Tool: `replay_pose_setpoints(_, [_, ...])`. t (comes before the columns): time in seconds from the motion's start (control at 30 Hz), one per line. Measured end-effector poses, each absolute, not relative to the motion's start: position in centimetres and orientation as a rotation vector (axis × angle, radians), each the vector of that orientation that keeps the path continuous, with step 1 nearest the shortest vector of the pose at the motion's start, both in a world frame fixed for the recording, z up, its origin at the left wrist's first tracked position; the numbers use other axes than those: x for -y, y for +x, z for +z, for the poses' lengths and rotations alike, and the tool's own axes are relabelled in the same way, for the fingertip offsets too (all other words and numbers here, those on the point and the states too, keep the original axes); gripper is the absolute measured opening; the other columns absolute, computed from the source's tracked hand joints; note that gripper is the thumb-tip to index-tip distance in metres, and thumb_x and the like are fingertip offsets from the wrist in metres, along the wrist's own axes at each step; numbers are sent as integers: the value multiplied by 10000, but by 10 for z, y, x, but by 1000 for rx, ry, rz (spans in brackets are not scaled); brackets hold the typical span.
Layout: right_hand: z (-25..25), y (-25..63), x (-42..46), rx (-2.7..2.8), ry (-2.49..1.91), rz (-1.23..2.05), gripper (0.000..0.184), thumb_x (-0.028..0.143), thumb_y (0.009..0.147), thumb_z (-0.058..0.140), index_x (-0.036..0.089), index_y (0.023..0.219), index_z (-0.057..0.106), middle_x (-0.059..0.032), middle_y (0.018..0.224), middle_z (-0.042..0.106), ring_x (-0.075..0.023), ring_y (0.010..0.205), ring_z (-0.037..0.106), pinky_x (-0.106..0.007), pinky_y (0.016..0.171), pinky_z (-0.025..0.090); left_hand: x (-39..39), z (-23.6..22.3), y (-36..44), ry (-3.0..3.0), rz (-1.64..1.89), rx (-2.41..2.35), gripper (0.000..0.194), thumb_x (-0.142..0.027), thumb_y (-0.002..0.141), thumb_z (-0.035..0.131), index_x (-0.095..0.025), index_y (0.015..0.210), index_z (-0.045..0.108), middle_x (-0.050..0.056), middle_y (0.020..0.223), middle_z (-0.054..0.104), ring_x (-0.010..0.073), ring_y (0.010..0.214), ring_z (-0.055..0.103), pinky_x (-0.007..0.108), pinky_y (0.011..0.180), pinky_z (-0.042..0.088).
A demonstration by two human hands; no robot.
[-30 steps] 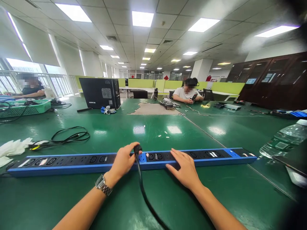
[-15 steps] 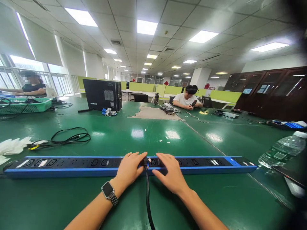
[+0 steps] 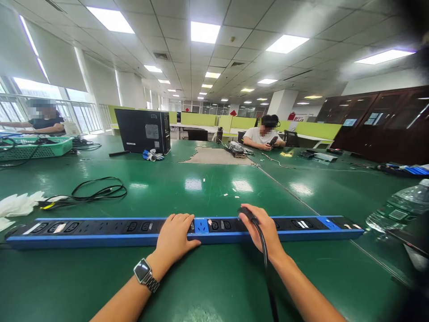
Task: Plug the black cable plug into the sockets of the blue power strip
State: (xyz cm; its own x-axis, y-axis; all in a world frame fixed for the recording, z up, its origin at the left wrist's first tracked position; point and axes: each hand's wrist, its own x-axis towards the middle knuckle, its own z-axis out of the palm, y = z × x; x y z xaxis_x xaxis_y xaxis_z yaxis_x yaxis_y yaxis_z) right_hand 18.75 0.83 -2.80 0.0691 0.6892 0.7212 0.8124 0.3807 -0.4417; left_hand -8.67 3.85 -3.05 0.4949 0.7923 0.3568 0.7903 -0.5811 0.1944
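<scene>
A long blue and black power strip (image 3: 201,226) lies across the green table in front of me, its sockets facing up. My left hand (image 3: 176,232) holds it left of a blue socket block, fingers over the top and thumb along the front edge. In my right hand (image 3: 261,228), the fingers are closed around a black power plug (image 3: 246,212), just above the strip's right half. The plug is tilted, its front end towards the upper left; its pins are hidden. From it a thick black cable (image 3: 264,255) hangs down towards me.
A thin coiled black cable (image 3: 97,192) and white gloves (image 3: 20,205) lie at left. Farther back stand a green basket (image 3: 50,150) and a black computer case (image 3: 144,132). A water bottle (image 3: 398,205) is at right. Two people sit at the far sides.
The plug has passed from my left hand to my right and moved right, away from the blue socket block. My left hand now lies on the strip.
</scene>
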Motion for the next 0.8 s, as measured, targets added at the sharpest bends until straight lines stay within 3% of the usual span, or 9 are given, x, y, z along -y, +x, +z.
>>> replay_pose_setpoints(0.5, [-39,199,6,1828,-1340,-142,232,337,906,530,220,1088,614,-66,1050,703,-214,966,621,-370,865,500,-39,-23,-76,2634,611,-1443,588,-436,722,746,-198,1234,584,103,1249,632,310,1159,562,464,1037,397])
replay_pose_setpoints(0.8, [-40,193,8,1851,-1414,-252,227,308,911,513,201,1089,607,-71,1054,700,-216,943,611,-384,856,481,-34,-28,-56,2646,799,-1245,515,-377,756,739,-178,1209,597,120,1229,635,297,1143,570,468,1021,432])
